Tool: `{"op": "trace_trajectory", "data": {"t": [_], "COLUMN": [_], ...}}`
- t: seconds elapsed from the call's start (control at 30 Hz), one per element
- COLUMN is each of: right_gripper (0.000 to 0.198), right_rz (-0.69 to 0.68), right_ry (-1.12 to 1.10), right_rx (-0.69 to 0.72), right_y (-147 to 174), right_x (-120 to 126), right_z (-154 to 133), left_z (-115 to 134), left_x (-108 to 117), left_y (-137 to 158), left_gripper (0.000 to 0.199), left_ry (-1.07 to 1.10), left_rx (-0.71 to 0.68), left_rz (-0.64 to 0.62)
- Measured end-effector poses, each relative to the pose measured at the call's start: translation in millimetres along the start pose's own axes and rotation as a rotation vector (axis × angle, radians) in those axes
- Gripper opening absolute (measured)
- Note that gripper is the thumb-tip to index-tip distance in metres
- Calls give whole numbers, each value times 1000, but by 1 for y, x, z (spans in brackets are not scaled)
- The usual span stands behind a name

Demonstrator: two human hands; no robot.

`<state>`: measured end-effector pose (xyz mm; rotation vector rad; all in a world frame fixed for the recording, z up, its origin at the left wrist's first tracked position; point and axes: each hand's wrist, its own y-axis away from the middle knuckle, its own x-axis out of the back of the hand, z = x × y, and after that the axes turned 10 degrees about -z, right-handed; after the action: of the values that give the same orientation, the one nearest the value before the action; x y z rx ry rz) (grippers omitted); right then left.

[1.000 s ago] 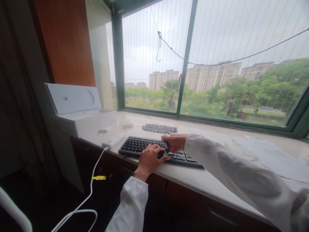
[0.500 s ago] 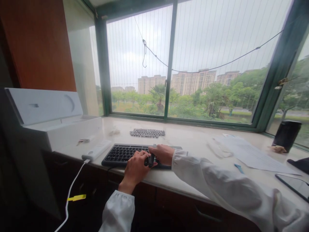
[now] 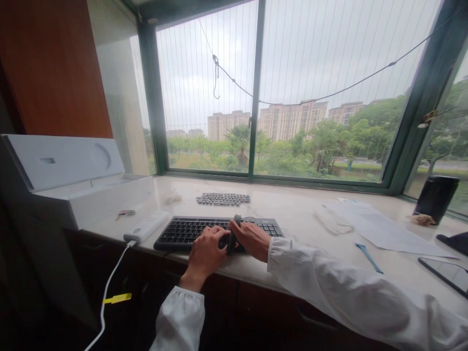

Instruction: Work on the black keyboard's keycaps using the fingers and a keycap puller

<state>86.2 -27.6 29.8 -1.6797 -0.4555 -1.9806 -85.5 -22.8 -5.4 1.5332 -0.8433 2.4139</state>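
A black keyboard [image 3: 193, 231] lies along the front of the white counter. Over its right half, my right hand [image 3: 252, 236] is closed round a dark stick-like tool [image 3: 233, 240], held nearly upright with a rough grey top end. My left hand [image 3: 208, 248] is bent over the keyboard's front edge, thumb and fingers curled against the lower part of the same tool. The tool's bottom end and whatever it touches are hidden by my fingers. Behind the keyboard, small grey keycaps [image 3: 223, 199] are laid out in rows.
An open white box [image 3: 109, 197] stands at the left, beside a white power strip [image 3: 144, 226] with its cable. To the right lie a blue tool [image 3: 369, 258], paper sheets [image 3: 387, 231], a clear plastic bag [image 3: 332, 219] and a dark tablet [image 3: 446, 275]. A black cylinder [image 3: 437, 200] stands by the window.
My right hand has shifted slightly right and turned, tipping the tool more upright. More of the keyboard's right side and the blue tool now show. My left hand has hardly moved.
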Motion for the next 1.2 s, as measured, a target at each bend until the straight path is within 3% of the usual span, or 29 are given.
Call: {"op": "trace_trajectory", "data": {"t": [0.23, 0.53, 0.67, 0.9, 1.2], "right_gripper": [16, 26, 40, 45, 32], "right_rz": [67, 47, -58, -104, 7], "right_ry": [42, 48, -8, -65, 26], "right_rx": [-26, -14, -19, -122, 24], "right_y": [-1, -4, -10, -16, -7], "right_x": [-2, 0, 5, 7, 2], "right_z": [-5, 0, 7, 8, 6], "left_z": [2, 0, 3, -2, 4], "left_x": [1, 0, 1, -5, 3], "left_y": [-1, -4, -3, -5, -4], "left_gripper": [23, 24, 28, 37, 25], "left_ry": [-12, -56, -52, -74, -80], "left_rx": [15, 20, 53, 49, 34], "left_rz": [-39, -51, -59, -38, -57]}}
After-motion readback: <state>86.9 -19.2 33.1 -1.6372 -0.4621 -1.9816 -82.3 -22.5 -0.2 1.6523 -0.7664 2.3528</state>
